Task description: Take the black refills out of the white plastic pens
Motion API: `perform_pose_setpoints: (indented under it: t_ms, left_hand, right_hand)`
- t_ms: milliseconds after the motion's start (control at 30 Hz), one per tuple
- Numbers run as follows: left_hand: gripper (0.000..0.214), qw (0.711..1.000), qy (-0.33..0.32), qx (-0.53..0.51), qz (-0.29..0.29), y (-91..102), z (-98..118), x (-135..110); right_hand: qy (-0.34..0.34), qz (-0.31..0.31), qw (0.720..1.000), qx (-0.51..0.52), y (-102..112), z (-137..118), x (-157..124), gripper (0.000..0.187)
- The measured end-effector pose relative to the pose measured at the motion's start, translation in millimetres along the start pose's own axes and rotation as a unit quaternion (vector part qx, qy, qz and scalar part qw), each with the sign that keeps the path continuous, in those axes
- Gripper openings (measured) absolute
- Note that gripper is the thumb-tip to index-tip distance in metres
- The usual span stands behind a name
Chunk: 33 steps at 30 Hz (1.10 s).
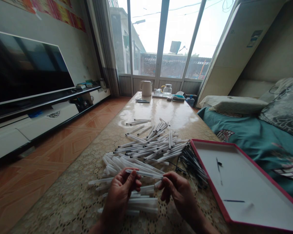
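Note:
My left hand [123, 188] pinches a translucent white pen barrel [146, 174] near its left end, above the table. At the barrel's right end, the fingertips of my right hand [177, 188] are closed on it. Beneath and around my hands lie loose translucent barrels [143, 204], with a further heap of barrels [112, 162] just beyond. Farther out are many white pens with dark ends [146, 149], scattered at various angles. A pile of thin black pen parts [194, 164] rests to the right, beside the box.
A shallow box with a pink rim [216, 142] stands on the right, holding a few dark pieces [233, 201]. Toward the window are a beige jug [146, 88] and a glass pitcher [167, 89]. A teal-covered seat [210, 120] borders the patterned table [70, 185].

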<state>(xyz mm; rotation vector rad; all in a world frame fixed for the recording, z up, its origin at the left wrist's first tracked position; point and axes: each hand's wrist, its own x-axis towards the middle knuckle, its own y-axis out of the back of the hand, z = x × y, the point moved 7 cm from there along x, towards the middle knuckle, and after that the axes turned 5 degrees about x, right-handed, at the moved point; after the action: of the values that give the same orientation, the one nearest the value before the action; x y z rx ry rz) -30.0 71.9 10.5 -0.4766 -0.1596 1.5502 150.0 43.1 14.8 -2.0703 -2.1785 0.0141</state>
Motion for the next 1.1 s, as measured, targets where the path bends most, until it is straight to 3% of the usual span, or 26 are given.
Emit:
perform_pose_setpoints:
  t_ms: [367,600,800,967,1100]
  left_hand:
    - [0.04,0.998,0.005,-0.014,0.059,5.2,-1,-1]
    - [0.039,0.997,-0.005,-0.035,0.072,9.5,2,0]
    - [0.037,0.998,-0.009,-0.022,0.066,8.6,3,1]
    - [0.036,0.999,-0.012,0.004,0.037,0.5,5,-1]
    - [0.036,0.999,-0.012,-0.003,0.044,1.7,7,-2]
  right_hand:
    - [0.104,0.024,0.989,-0.103,0,-22,-5,0.017]
    - [0.022,0.044,0.998,0.036,6,-10,3,0.022]
    - [-0.109,0.033,0.968,0.223,5,5,7,0.034]
    - [-0.163,0.011,0.969,0.185,-1,12,4,0.033]
    - [-0.093,0.032,0.992,0.073,8,6,7,0.036]
